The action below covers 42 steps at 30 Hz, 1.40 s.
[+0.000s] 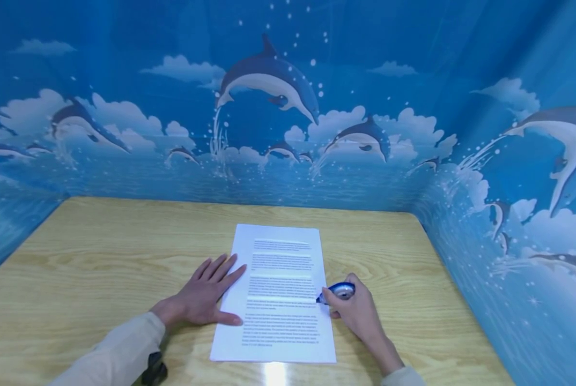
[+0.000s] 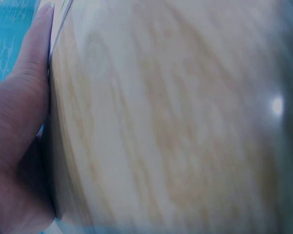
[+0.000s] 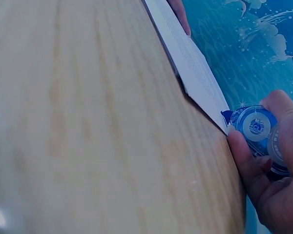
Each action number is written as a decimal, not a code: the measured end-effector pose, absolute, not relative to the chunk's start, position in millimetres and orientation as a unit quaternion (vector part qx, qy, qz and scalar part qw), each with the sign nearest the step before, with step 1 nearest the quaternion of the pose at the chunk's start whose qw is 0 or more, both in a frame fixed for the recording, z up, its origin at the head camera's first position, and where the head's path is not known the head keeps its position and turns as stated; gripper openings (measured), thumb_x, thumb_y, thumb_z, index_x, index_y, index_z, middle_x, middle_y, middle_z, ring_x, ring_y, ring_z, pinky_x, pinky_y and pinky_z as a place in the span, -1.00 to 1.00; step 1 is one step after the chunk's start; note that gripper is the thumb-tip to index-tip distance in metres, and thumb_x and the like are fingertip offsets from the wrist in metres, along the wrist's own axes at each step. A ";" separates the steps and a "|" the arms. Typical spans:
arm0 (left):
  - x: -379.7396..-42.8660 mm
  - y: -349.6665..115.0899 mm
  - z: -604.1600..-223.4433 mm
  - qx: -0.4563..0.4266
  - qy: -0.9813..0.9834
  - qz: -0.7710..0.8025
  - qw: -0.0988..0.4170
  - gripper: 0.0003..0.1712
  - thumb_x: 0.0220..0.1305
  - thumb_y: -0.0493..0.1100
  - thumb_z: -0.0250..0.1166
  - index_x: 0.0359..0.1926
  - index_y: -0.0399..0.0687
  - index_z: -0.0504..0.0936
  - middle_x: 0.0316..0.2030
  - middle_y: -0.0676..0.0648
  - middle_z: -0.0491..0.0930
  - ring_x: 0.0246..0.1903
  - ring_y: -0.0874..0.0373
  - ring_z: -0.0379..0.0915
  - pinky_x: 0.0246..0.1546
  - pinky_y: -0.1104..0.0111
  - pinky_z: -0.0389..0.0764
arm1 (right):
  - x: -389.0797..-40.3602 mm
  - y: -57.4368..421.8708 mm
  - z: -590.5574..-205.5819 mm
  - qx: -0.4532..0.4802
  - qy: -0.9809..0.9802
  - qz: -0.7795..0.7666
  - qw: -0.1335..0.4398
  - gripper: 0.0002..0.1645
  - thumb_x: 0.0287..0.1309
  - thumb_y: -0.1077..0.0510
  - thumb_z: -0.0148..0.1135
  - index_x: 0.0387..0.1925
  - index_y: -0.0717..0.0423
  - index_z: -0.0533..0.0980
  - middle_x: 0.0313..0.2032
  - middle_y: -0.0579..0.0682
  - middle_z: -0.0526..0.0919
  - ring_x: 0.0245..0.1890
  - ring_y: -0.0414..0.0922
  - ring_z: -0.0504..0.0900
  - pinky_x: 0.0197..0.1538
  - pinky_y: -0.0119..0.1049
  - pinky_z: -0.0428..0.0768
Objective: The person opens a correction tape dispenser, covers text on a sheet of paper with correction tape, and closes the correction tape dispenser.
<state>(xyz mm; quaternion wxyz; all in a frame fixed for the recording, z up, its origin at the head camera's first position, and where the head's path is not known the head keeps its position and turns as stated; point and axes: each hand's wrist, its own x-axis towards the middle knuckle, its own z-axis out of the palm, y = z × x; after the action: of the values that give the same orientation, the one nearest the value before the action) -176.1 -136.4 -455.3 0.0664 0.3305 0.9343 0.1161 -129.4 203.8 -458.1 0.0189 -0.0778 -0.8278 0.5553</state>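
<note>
A printed sheet of paper (image 1: 283, 338) lies on the wooden table, with white strips across several of its lines. My left hand (image 1: 206, 292) rests on the sheet's left edge with fingers spread; in the left wrist view only part of this hand (image 2: 19, 112) shows. At the right edge of the sheet, my right hand (image 1: 357, 308) grips a blue correction tape (image 1: 342, 290) between thumb and fingers. Its tip is at the paper's edge, near the end of a text line. The right wrist view shows the tape's clear blue case and round reels (image 3: 257, 127).
The wooden table (image 1: 124, 241) spreads around the paper. A blue curtain (image 1: 278, 177) printed with dolphins and clouds borders it at the back and sides. Something dark (image 1: 154, 370) sits at the left wrist by the sleeve.
</note>
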 end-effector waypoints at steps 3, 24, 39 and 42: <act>-175.7 -136.3 -454.3 0.330 0.934 0.116 0.068 0.28 -0.07 0.65 0.06 0.48 -0.06 0.04 0.46 -0.26 -0.14 0.42 -0.22 -0.28 0.34 -0.12 -0.22 | -129.4 203.9 -458.4 -0.077 -0.824 0.561 0.020 -0.51 -0.01 0.12 0.47 -0.38 0.23 0.28 -0.43 0.11 0.65 -0.66 -0.03 0.65 -0.55 -0.26 0.65; -174.6 -136.7 -453.6 0.327 0.935 0.121 0.073 0.30 -0.06 0.65 0.07 0.49 -0.09 -0.01 0.46 -0.27 -0.18 0.42 -0.22 -0.31 0.34 -0.11 -0.25 | -129.6 205.6 -459.6 -0.081 -0.825 0.560 0.015 -0.52 0.04 0.08 0.44 -0.35 0.23 0.29 -0.40 0.13 0.63 -0.61 -0.03 0.66 -0.52 -0.27 0.65; -182.0 -142.2 -452.3 0.323 0.913 0.244 0.051 0.20 0.02 0.46 0.25 0.51 0.03 -0.05 0.45 -0.27 -0.11 0.40 -0.20 -0.15 0.31 -0.14 -0.07 | -136.3 212.7 -441.9 -0.132 -0.728 0.672 -0.033 -0.35 0.30 -0.33 -0.02 -0.17 0.23 0.37 -0.54 0.06 0.40 -0.57 -0.08 0.49 -0.30 -0.09 0.67; -184.5 -140.7 -442.9 0.329 0.910 0.246 0.045 0.17 0.03 0.43 0.27 0.50 0.03 0.00 0.45 -0.27 -0.08 0.39 -0.21 -0.11 0.28 -0.18 0.00 | -140.3 207.9 -434.0 -0.119 -0.726 0.676 -0.035 -0.38 0.32 -0.29 -0.02 -0.16 0.25 0.40 -0.51 0.08 0.42 -0.56 -0.10 0.45 -0.32 -0.07 0.67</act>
<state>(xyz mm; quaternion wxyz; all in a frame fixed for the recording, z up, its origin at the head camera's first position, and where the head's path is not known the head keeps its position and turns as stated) -184.5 -140.7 -442.9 0.0447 0.3294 0.9104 0.2463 -140.3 207.9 -434.0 -0.0348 -0.1189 -0.7263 0.6762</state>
